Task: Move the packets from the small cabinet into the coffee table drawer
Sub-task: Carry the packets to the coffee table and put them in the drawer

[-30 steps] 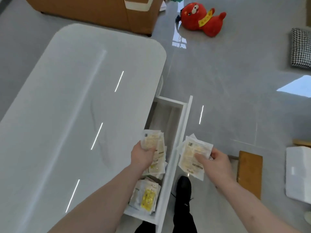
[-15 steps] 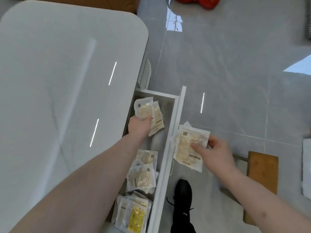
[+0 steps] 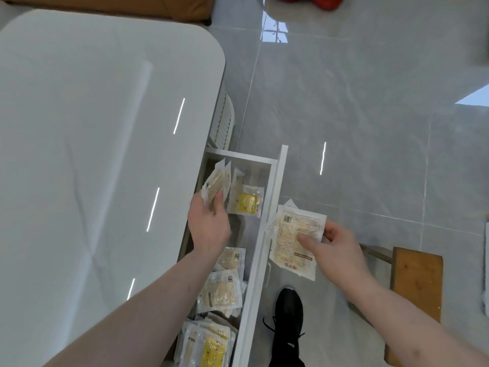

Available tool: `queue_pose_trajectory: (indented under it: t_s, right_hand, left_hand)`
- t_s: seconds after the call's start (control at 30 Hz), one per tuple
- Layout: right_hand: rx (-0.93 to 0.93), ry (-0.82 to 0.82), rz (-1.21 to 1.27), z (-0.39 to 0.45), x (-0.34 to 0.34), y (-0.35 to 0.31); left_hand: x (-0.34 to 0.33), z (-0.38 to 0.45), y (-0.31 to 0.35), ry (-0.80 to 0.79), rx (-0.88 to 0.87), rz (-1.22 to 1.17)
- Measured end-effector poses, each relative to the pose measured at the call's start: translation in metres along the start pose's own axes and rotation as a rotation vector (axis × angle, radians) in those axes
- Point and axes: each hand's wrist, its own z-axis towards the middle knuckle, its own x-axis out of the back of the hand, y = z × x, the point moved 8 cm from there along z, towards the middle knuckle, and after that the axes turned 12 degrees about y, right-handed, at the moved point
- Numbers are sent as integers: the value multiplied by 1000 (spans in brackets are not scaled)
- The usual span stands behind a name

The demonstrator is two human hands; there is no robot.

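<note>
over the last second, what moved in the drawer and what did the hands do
The left hand carried its packets from the drawer's middle to its far end, and still grips most of them. One yellow-labelled packet now lies loose beside them there, apparently let go. The right hand stayed outside the drawer front, still holding its packets. The packets at the near end look unmoved.
</note>
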Motion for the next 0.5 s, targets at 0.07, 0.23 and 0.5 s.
queue_pose_trajectory:
  t_s: [0.07, 0.23, 0.5]
  right_hand:
    - [-1, 0, 0, 3, 1, -3]
    - [-8, -11, 37, 8, 0, -8]
    - [-6, -21, 46, 6, 3, -4]
  left_hand:
    - [-1, -4, 3, -5, -9, -3]
    - [-28, 1, -10, -104, 145, 102]
    - [-70, 9, -40, -329, 527, 128]
